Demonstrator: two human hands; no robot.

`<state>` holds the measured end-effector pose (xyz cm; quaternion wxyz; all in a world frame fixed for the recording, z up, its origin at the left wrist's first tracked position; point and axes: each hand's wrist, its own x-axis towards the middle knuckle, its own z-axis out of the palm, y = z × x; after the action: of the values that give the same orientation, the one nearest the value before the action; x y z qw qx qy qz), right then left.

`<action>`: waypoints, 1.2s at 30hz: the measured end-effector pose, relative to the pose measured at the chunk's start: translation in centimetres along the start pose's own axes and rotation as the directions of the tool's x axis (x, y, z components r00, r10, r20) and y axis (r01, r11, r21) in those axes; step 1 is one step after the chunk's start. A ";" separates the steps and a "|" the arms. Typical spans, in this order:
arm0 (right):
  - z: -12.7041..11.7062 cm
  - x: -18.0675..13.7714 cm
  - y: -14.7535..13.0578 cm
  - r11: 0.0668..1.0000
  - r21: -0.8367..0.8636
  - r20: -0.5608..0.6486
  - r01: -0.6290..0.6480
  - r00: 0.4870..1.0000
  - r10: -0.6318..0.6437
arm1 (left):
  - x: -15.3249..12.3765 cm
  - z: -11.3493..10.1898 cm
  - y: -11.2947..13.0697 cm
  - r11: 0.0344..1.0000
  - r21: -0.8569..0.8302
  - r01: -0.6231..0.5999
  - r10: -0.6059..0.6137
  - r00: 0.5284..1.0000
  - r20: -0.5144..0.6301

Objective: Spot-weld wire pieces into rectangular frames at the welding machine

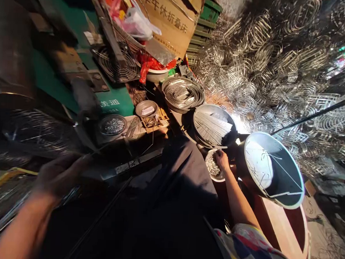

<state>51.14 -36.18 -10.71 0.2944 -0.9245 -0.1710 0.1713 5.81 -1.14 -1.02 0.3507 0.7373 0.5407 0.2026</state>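
Note:
My right hand [221, 160] reaches into a small metal bowl [214, 177] of tiny shiny metal pieces, fingers curled down among them. What they pinch is too small to make out. My left hand [59, 175] is stretched to the left in shadow and blurred by motion, near a dark wire piece on the machine bed [117, 101]. Its fingers are smeared. Dark cloth [173, 190] covers my lap between the two hands.
A round pan of straight wire rods [213, 127], a pan of coiled wire [182, 94] and a large white basin [273, 169] stand by the right hand. A heap of bent wire frames [276, 65] fills the right. A cardboard box [167, 19] and fan guard [118, 63] stand behind.

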 end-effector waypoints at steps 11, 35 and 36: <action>13.0 -6.0 -24.0 0.617 0.757 0.545 -0.214 0.727 -0.417 | 2.4 1.2 3.2 0.896 0.394 -0.205 0.160 0.976 0.145; 22.6 -16.2 -35.6 0.539 0.835 0.455 -0.113 0.693 -0.559 | -6.7 -1.3 -2.8 0.962 -0.147 -0.228 0.164 0.919 -0.358; 22.6 -16.4 -35.8 0.535 0.837 0.454 -0.114 0.690 -0.563 | -6.7 -1.4 -2.8 0.962 -0.146 -0.232 0.166 0.917 -0.364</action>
<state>19.53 -4.52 -2.95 0.6218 -0.5124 -0.2956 0.5132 0.77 -6.52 -1.57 0.2942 0.7051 0.4949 0.4140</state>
